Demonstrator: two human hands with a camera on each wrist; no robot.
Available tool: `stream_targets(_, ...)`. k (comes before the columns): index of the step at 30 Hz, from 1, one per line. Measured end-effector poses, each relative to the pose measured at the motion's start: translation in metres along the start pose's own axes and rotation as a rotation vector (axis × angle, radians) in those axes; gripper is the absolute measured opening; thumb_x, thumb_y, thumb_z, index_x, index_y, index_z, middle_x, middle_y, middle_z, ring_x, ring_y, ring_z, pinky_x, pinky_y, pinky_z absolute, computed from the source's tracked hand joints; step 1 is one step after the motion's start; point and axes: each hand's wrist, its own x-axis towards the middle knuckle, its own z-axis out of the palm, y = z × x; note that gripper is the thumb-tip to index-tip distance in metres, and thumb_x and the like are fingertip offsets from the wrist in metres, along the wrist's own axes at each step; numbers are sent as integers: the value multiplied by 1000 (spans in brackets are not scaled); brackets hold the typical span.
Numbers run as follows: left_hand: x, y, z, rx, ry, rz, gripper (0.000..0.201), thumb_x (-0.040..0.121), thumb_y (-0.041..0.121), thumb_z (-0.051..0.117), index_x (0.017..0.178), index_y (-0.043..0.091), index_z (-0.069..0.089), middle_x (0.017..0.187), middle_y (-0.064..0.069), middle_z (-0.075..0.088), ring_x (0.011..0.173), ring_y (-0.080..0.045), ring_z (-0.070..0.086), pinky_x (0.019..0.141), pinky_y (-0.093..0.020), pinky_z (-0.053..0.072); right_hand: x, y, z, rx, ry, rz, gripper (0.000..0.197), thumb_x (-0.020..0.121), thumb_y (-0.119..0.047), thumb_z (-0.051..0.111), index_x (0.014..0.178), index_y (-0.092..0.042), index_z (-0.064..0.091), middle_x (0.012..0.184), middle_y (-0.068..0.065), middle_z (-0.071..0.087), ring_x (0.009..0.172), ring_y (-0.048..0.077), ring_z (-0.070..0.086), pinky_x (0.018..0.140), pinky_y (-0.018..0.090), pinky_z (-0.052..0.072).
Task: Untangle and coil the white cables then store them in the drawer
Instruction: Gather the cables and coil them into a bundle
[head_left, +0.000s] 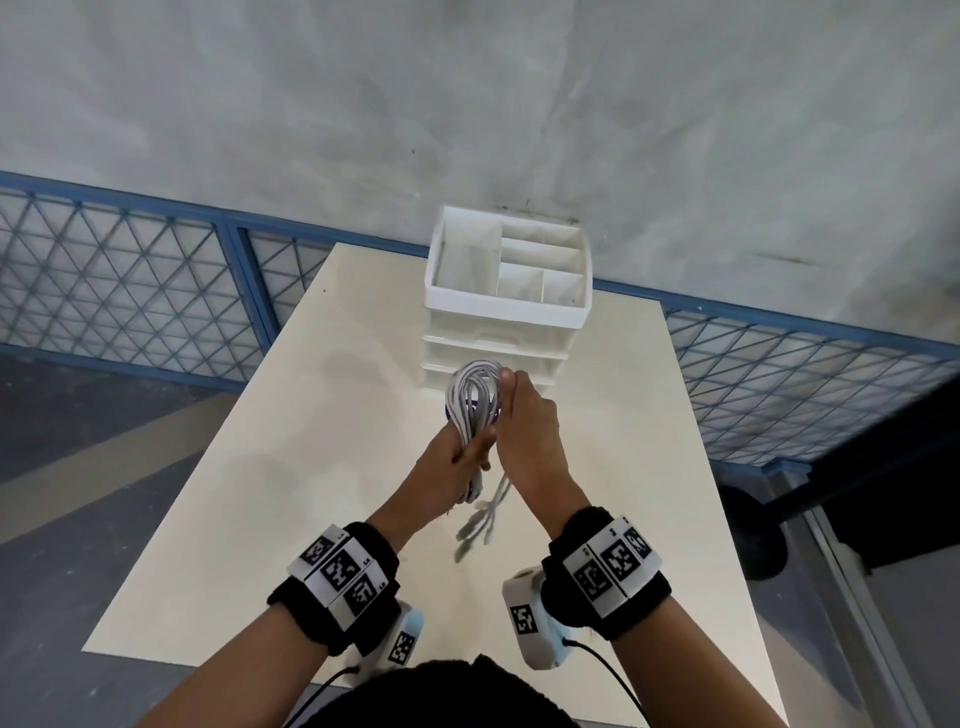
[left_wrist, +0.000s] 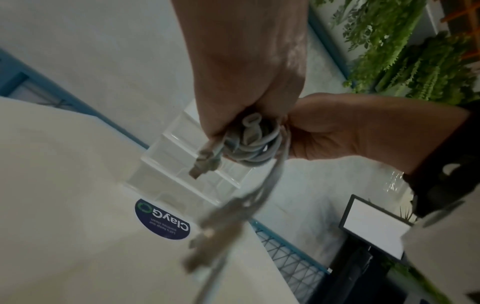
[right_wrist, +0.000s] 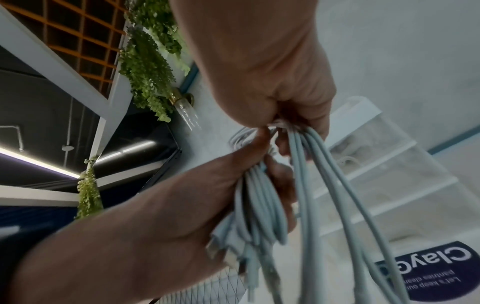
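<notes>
A: Cables?
B: My left hand (head_left: 467, 457) grips the white cables (head_left: 474, 395), coil upright, plugs dangling below; my right hand (head_left: 530, 421) pinches the loop top.
A: Drawer?
B: Drawer unit (head_left: 506, 312) just beyond both hands, drawers apparently closed; right hand nearer.

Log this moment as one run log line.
left hand: grips cable bundle | right hand: pinches loops at top | plugs: dangling | drawer unit: drawers closed | table: bundle held above

White cables (head_left: 471, 400) bunched in upright loops, plug ends dangling, before closed-fronted white drawer unit (head_left: 506, 312).
</notes>
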Motion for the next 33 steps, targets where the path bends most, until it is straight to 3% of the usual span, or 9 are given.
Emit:
stream_targets(3,-1,4,3,-25,12,46,20,98,12,38,80,17,43,56,6,43,35,-2,43,41,-10,34,-1,-1,4,-46,-42,-3,46,101,-37,20,94,-8,55,83,8,60,79,28,54,71,31,38)
stream_targets(5,-3,4,2,1,19,74,11,98,10,40,91,18,43,62,11,43,41,0,49,42,-5,37,0,-1,2,-74,-106,-16,49,102,-35,20,77,-9,53,71,3,54,73,25,49,65,26,29)
stream_targets(9,-1,-2,-8,57,-25,35,21,98,18,43,77,21,46,59,8,50,38,-3,51,42,-8,37,7,1,-3,-91,-223,1,54,102,-38,22,63,-10,46,61,2,52,63,23,51,58,25,33)
stream_targets(13,2,-9,-14,-35,-92,-2,29,88,40,49,85,12,55,66,5,63,62,-21,64,64,-46,50,7,-3,-8,-80,-307,-39,54,102,-36,21,69,-6,51,68,20,62,57,19,54,56,19,38)
stream_targets(17,3,-7,-20,-156,-173,-29,20,91,29,52,84,10,52,62,9,54,56,-11,56,70,-46,50,11,2,-7,-50,-391,-1,40,101,-35,28,92,-8,55,95,12,62,83,21,52,80,34,41)
stream_targets(21,1,6,-23,-166,-315,-77,17,93,24,54,84,11,51,61,8,48,53,-14,50,61,-31,47,26,4,-18,580,-439,162,36,94,-40,45,122,-19,54,113,8,63,91,23,64,80,37,51)
stream_targets(23,-1,13,-19,-82,-405,-62,21,93,24,54,81,7,50,64,0,49,55,-19,52,62,-34,47,32,-2,-24,667,-465,149,37,93,-43,46,118,-20,61,121,4,64,102,25,67,89,41,53)
stream_targets(27,0,21,-15,-38,-453,-72,26,93,26,54,79,4,51,65,-5,50,53,-18,54,58,-26,47,31,-12,-22,733,-325,162,44,88,-32,59,52,-8,63,60,5,67,52,17,62,56,25,52)
stream_targets(33,-2,28,-17,-98,-437,-92,19,87,14,63,95,18,47,61,-6,50,50,-18,51,52,-24,46,26,-10,-6,842,-108,61,44,85,-13,65,48,-7,41,39,2,46,35,16,45,45,27,42)
